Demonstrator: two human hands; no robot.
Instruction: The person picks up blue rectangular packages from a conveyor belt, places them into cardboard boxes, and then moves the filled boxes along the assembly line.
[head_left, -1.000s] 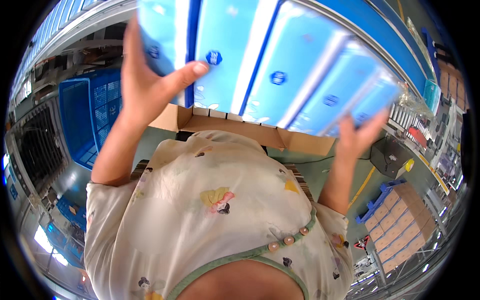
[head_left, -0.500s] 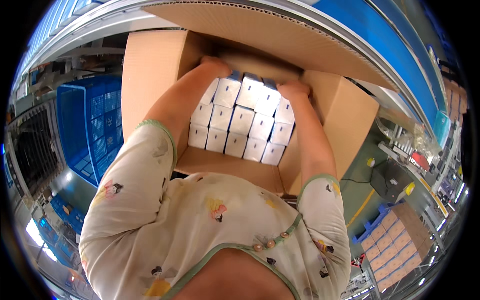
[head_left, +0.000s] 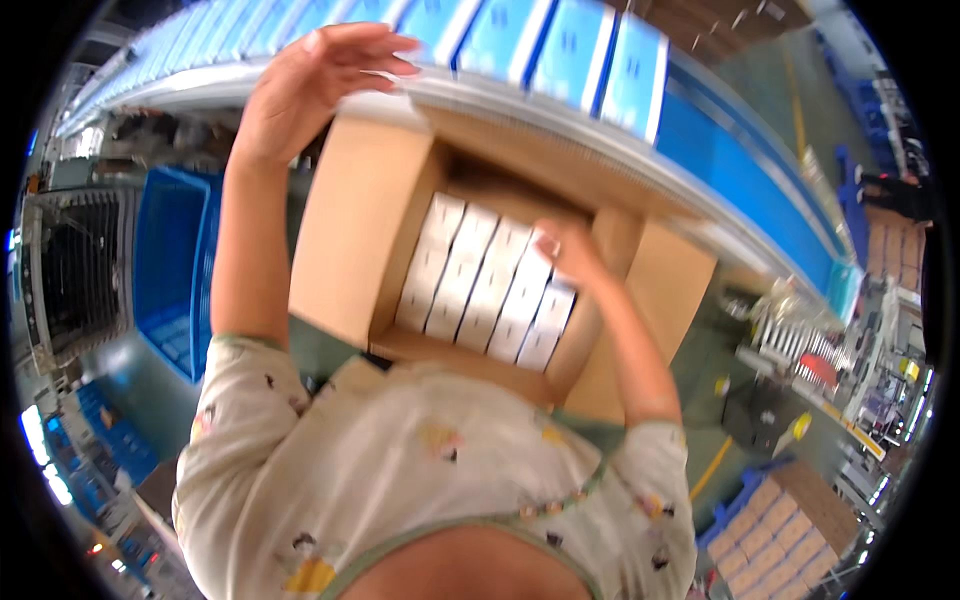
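My left hand (head_left: 318,85) is raised over the carton's far left side, its fingers stretched out and holding nothing. It is nearest to a row of blue-and-white boxes (head_left: 570,55) standing on the conveyor. An opened brown cardboard carton (head_left: 365,215) stands in front of me, filled with several rows of small white boxes (head_left: 465,265). Inside the carton, my right hand (head_left: 572,252) rests at the upper right of these boxes. Its fingers are bent and blurred by motion, so their grip cannot be made out.
Beyond the carton runs a blue conveyor belt (head_left: 740,165) with a metal rail. On the left stands a blue plastic crate (head_left: 180,270). Stacked brown cartons (head_left: 775,535) sit on a blue pallet at the lower right. A dark bin (head_left: 765,410) is on the right.
My left hand has come out of the carton and up toward the conveyor. My right hand stays inside, shifted slightly left. The view has tilted, bringing the row of blue-and-white boxes into sight.
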